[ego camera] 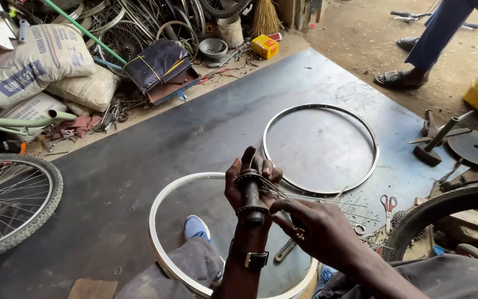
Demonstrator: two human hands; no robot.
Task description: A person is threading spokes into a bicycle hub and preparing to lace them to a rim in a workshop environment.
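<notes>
The left hand (247, 180) grips a dark bicycle wheel hub (251, 195) upright, fingers wrapped around its barrel. The right hand (316, 227) pinches thin metal spokes (283, 195) that fan out from the hub's flange. Both hover above a bare wheel rim (159, 252) lying on the dark floor mat (139, 160); a second rim (321, 149) lies just beyond.

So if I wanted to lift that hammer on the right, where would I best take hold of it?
Probably by the handle. The hammer rests head-down on the floor, its greenish handle slanting up and to the right, free of the metal disc beside it. Coming from above and the right, a hand could wrap the raised upper end.
</notes>
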